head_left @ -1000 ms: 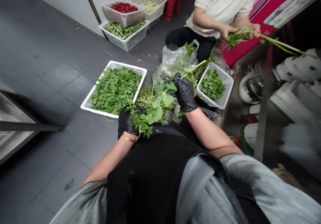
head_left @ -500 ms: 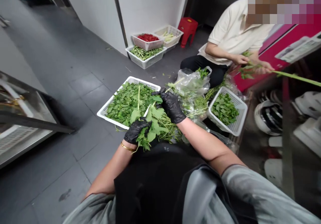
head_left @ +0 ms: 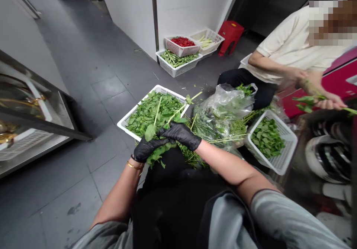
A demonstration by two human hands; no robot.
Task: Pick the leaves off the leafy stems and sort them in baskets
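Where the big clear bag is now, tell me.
In the head view, the big clear bag is right of centre, between the leaf-filled tray on its left and the basket on its right.

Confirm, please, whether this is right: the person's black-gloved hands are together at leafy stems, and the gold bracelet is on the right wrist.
Not quite: the head view shows the gold bracelet on the left wrist. The black-gloved left hand and right hand are together at leafy stems.

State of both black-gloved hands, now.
Left hand: closed, holding leafy greens.
Right hand: at the same greens; whether it grips any cannot be told.
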